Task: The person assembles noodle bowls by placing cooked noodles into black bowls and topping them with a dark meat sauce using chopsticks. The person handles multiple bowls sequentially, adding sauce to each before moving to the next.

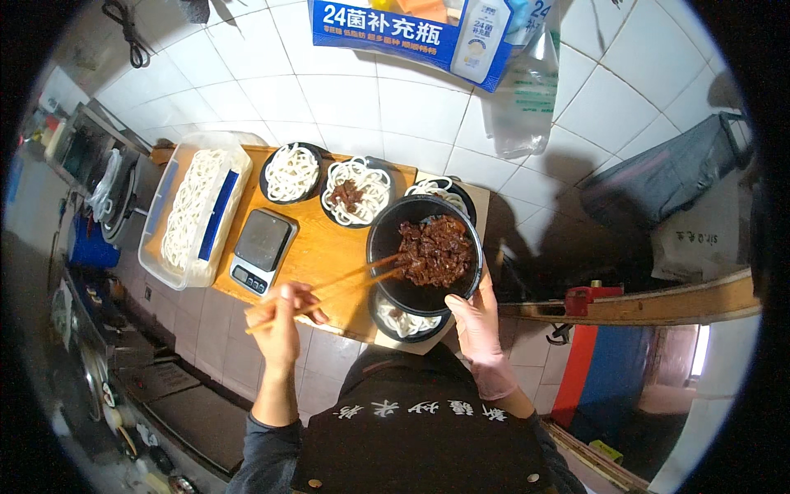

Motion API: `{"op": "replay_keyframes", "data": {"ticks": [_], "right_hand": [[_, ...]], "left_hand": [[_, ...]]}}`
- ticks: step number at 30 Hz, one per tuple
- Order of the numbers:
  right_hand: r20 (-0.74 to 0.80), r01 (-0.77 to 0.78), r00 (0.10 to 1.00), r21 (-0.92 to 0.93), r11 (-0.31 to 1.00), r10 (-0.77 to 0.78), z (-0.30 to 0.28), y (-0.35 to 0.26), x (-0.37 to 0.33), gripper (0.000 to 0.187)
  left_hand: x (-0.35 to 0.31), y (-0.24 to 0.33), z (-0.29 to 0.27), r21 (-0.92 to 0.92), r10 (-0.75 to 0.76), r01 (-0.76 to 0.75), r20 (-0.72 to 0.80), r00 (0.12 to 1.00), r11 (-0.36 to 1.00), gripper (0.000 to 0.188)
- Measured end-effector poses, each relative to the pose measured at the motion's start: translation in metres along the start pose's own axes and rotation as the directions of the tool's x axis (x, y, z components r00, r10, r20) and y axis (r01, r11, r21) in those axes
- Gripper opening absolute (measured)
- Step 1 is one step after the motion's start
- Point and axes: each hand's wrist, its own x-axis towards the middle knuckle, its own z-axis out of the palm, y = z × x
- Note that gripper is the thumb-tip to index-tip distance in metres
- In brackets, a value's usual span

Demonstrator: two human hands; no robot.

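A pair of wooden chopsticks (pixel 350 284) is pinched in my bare left hand (pixel 284 317), their tips reaching into the black bowl (pixel 381 239). Dark brown, saucy meat pieces (pixel 436 251) fill much of that bowl. Its rim is gripped by my right hand (pixel 473 317), which wears a thin clear glove. Beyond the held bowl sits a bowl of thick white noodles (pixel 374 185) with a little meat on top. Plain noodles (pixel 292 169) fill another black bowl to its left. Two more noodle bowls are partly covered by the one I hold.
A digital kitchen scale (pixel 263 239) and a clear plastic tub (pixel 152 239) of noodles stand on the wooden table (pixel 329 251). White tiles (pixel 329 99) line the wall behind, below a blue printed box (pixel 387 37). At right runs a wooden ledge (pixel 658 305).
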Motion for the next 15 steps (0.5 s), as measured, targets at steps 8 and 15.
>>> {"op": "replay_keyframes", "data": {"ticks": [8, 15], "right_hand": [[0.038, -0.103, 0.994, 0.013, 0.995, 0.102, 0.009, 0.005, 0.001, 0.090], [0.040, -0.166, 0.985, 0.020, 0.986, 0.166, 0.011, 0.004, -0.002, 0.089]], "left_hand": [[-0.025, -0.010, 0.017, 0.067, 0.146, -0.151, 0.068, 0.987, 0.986, 0.032], [-0.006, -0.005, 0.004, -0.320, -0.179, 0.129, -0.130, 0.975, 0.939, 0.031]]}}
